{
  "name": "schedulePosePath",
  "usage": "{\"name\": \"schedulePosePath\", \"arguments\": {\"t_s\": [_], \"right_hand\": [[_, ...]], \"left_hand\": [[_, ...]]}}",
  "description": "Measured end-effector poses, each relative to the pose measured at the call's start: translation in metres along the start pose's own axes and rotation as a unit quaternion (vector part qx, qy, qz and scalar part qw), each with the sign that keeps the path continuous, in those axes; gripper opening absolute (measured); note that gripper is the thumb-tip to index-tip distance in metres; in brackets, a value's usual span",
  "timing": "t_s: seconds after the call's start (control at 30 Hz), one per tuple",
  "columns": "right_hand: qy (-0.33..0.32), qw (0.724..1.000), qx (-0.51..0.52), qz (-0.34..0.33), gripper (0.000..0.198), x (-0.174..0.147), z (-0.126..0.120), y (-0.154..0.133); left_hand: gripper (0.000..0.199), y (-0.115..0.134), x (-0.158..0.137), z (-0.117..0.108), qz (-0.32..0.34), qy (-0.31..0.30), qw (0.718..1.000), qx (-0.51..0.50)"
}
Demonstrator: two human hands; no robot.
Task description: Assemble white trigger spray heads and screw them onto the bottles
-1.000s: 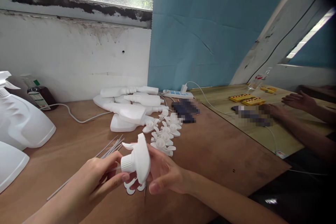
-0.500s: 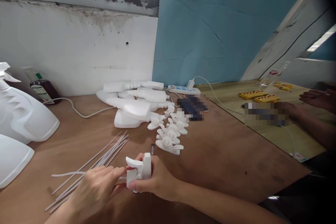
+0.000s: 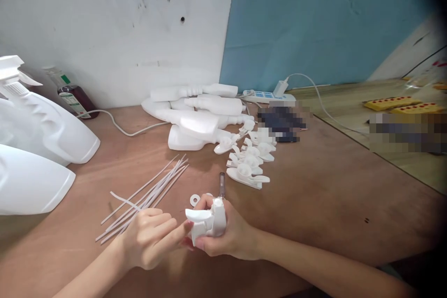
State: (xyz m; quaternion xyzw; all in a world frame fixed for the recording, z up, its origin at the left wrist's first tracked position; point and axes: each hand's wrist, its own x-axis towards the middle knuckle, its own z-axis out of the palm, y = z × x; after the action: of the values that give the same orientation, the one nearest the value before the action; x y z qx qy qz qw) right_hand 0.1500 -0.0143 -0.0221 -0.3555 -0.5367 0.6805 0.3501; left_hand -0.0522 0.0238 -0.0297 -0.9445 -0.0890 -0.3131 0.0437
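Observation:
My right hand (image 3: 240, 237) is wrapped round a white trigger sprayer head (image 3: 218, 219), its thumb along the lower side. My left hand (image 3: 150, 237) is closed beside it, with fingertips close against the sprayer head. A thin white plastic tube (image 3: 125, 201) runs into my left hand, which hides its other end. Several similar tubes (image 3: 157, 191) lie in a loose bundle behind that hand. Beyond my right hand lie a white ring washer (image 3: 194, 200) and a dark, see-through rod-like piece (image 3: 222, 184). Several more sprayer heads (image 3: 246, 174) lie in a row farther back.
White spray bottles (image 3: 195, 125) lie piled by the wall, and larger ones (image 3: 45, 130) stand at left. A bottle of dark liquid (image 3: 77, 100) leans behind them. At the back are a power strip (image 3: 268, 97) and a white cable (image 3: 134, 133). Yellow objects (image 3: 391, 102) lie at right.
The view has shifted down and to the right. The sprayer head has turned slightly in my right hand, and my left fingers have come closer against it. The washer now shows.

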Motion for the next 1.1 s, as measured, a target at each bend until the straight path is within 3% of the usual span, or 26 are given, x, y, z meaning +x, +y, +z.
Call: {"name": "schedulePosePath", "arguments": {"t_s": [0.13, 0.27, 0.53, 0.7, 0.8, 0.9, 0.97, 1.1], "right_hand": [[-0.004, 0.998, -0.039, -0.050, 0.035, 0.003, -0.002, -0.001], [-0.028, 0.995, -0.065, -0.073, 0.023, 0.004, -0.004, -0.006], [-0.033, 0.995, -0.081, -0.054, 0.023, 0.004, -0.005, -0.010], [-0.024, 0.991, -0.104, -0.077, 0.018, 0.002, -0.006, -0.014], [-0.004, 0.996, -0.071, -0.055, 0.019, 0.001, -0.015, -0.016], [0.041, 0.999, -0.004, -0.016, 0.026, 0.000, -0.025, -0.020], [0.068, 0.997, 0.011, -0.027, 0.029, 0.000, -0.029, -0.023], [0.076, 0.997, 0.007, -0.031, 0.028, -0.001, -0.027, -0.025]], "left_hand": [[0.022, 0.001, 0.005, -0.004, 0.016, -0.010, 1.000, 0.005], [0.024, 0.001, 0.006, -0.003, 0.007, -0.012, 1.000, 0.015], [0.032, 0.007, 0.006, -0.003, -0.028, -0.015, 0.999, -0.016], [0.039, 0.009, 0.012, -0.011, -0.036, -0.011, 0.999, -0.025], [0.044, 0.003, 0.008, -0.015, -0.047, -0.030, 0.998, -0.017], [0.044, -0.008, 0.002, -0.015, -0.077, -0.040, 0.996, 0.014], [0.040, -0.014, 0.000, -0.014, -0.105, -0.042, 0.993, 0.043], [0.039, -0.020, 0.002, -0.014, -0.214, -0.048, 0.971, 0.097]]}}
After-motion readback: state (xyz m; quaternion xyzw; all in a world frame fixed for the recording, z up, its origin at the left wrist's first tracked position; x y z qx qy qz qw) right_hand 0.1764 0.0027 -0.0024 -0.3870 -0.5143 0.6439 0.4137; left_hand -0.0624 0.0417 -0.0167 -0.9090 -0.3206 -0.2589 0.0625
